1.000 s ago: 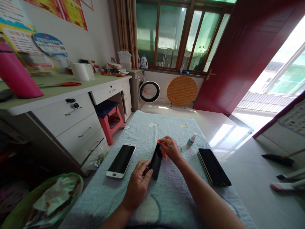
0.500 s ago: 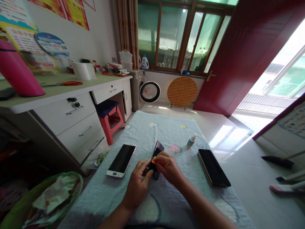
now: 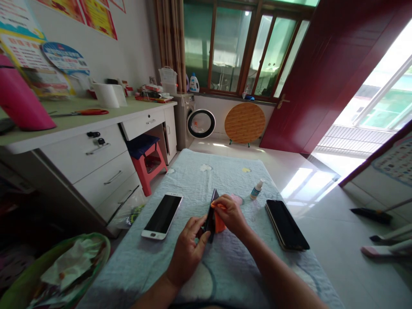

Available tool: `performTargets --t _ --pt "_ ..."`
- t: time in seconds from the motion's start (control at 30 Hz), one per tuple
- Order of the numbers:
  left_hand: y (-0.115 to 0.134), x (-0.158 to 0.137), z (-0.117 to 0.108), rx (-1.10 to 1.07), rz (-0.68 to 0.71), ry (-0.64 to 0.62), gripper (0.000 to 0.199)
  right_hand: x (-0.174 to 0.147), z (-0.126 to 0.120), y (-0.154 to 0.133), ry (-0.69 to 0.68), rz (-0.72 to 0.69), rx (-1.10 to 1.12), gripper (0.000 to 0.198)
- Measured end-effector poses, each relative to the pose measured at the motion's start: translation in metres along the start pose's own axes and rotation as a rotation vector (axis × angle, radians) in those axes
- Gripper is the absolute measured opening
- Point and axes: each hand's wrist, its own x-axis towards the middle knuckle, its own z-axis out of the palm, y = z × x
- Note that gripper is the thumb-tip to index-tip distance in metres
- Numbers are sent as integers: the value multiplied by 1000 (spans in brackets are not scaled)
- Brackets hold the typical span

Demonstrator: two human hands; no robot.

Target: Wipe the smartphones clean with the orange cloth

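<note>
A dark smartphone [image 3: 210,219] stands tilted on its edge above the cloth-covered table, held by my left hand [image 3: 189,244] with fingers and thumb along its near end. My right hand [image 3: 230,212] pinches an orange cloth [image 3: 220,223] against the phone's upper long edge; part of the cloth hangs down on the phone's right side. To the left a white smartphone [image 3: 162,216] with a dark screen lies face up. On the right lies a black phone [image 3: 286,225], apparently in a folding case. A small spray bottle [image 3: 256,189] stands upright beyond my right hand.
A pale blue patterned cloth [image 3: 189,171] covers the table. At the left stand a desk [image 3: 96,150] with drawers, a red stool [image 3: 146,171] and a green-rimmed waste basket [image 3: 106,246]. A washing machine [image 3: 185,124] with its door open and a round wooden tabletop [image 3: 245,123] are behind.
The dark phone has been turned more onto its edge. My right hand has shifted up along it, and more of the orange cloth now shows, hanging beside the phone.
</note>
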Motion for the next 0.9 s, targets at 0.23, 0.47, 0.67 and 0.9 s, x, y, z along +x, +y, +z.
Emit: performTargets --t 0.23,0.47,0.67,0.9 --pt "0 0 1 40 20 23 37 34 2 20 133 244 -271 13" --pt "-1 -1 1 19 22 23 38 17 5 17 65 238 -323 22" --pt "-2 -1 2 22 13 2 38 -22 10 -5 8 176 -264 16" --pt "1 0 2 32 8 13 37 -61 16 -40 -26 148 -33 15"
